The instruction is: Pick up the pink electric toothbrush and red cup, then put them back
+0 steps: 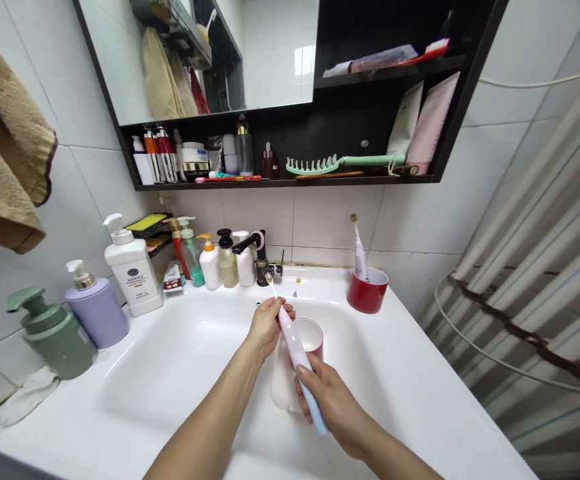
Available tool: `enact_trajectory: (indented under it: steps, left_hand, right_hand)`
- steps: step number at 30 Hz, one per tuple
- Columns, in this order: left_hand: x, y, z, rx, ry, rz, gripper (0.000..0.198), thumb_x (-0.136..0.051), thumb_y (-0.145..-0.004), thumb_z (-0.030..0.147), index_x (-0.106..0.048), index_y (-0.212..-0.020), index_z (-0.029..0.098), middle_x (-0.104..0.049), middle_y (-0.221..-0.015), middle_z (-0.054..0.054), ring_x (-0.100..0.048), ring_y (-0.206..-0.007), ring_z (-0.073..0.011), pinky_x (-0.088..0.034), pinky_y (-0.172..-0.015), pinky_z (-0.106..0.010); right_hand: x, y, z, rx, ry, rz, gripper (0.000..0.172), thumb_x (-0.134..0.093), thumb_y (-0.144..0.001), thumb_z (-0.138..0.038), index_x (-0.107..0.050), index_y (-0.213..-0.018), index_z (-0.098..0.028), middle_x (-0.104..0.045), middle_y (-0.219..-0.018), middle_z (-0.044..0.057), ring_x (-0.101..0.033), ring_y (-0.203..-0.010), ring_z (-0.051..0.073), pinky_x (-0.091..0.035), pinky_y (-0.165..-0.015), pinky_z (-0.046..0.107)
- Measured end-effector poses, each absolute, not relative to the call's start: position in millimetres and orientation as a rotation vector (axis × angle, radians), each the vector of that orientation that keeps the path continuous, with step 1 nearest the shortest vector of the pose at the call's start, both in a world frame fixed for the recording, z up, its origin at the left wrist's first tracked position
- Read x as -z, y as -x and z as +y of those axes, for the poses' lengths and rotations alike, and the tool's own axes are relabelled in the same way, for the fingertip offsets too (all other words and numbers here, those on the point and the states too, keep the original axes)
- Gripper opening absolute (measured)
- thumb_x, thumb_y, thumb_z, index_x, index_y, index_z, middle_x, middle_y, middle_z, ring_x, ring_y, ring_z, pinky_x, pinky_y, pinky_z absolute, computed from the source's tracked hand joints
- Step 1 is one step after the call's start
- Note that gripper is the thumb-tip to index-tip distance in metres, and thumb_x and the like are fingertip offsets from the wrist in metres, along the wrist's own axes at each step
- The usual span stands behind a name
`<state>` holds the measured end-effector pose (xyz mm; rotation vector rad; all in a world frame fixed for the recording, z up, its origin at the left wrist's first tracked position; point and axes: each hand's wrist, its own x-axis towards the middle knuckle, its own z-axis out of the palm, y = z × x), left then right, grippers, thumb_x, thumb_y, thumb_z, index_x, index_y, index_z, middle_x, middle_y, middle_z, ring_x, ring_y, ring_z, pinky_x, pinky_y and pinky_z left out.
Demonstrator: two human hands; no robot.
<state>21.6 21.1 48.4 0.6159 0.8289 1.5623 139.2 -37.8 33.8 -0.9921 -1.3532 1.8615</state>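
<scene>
My right hand (330, 400) is wrapped round the handle of an electric toothbrush (294, 337), pink at the top and fading to blue at the bottom. Its brush end tilts up and away, toward the faucet. My left hand (266, 328) has its fingers closed about the neck, just below the bristles; the fingertips are partly hidden. Beneath the hands, a red cup with a white inside (311, 333) sits in the white sink (170, 373). Beside it, partly covered by my right hand, is a whitish flat object (281, 390) whose kind I cannot make out.
A black faucet (263, 257) stands at the sink's back, with a loose brush head (297, 288) near it. Right of that, a red cup (367, 297) holds a white electric toothbrush (360, 250). Pump bottles (133, 273) line the left. A mirrored cabinet (280, 185) hangs above.
</scene>
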Motion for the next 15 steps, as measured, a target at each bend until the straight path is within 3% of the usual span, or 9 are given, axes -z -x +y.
enact_trajectory:
  steps: [3,8,15]
  left_hand:
    - [-49.8,-21.9,20.3,-1.557,-0.582,0.778,0.008,-0.05,-0.063,0.019,-0.044,-0.061,0.014,-0.05,-0.05,0.001,-0.051,-0.048,-0.0083,-0.04,-0.054,-0.023]
    - [-50.2,-23.3,20.0,-1.565,-0.592,0.764,0.009,-0.051,-0.062,0.02,-0.044,-0.063,0.013,-0.05,-0.051,0.001,-0.05,-0.048,-0.0082,-0.04,-0.054,-0.023]
    - [-56.9,-28.7,15.7,-1.547,-0.624,0.752,0.008,-0.05,-0.064,0.02,-0.045,-0.064,0.013,-0.05,-0.051,0.001,-0.05,-0.048,-0.0076,-0.041,-0.057,-0.024]
  right_hand:
    - [-33.0,-140.5,-38.6,-2.049,0.84,-1.23,0.024,-0.039,-0.07,-0.042,-0.036,-0.071,-0.018,-0.04,-0.059,-0.005,-0.035,-0.04,0.002,-0.026,-0.039,0.017]
    - [-33.0,-141.2,-39.0,-1.873,0.966,-1.342,0.022,-0.042,-0.069,-0.04,-0.038,-0.073,-0.018,-0.039,-0.054,-0.006,-0.035,-0.039,0.003,-0.027,-0.038,0.017]
    - [-33.9,-139.7,-42.2,-2.058,0.782,-1.216,0.025,-0.038,-0.07,-0.044,-0.037,-0.074,-0.019,-0.043,-0.057,-0.005,-0.038,-0.038,0.003,-0.028,-0.038,0.018]
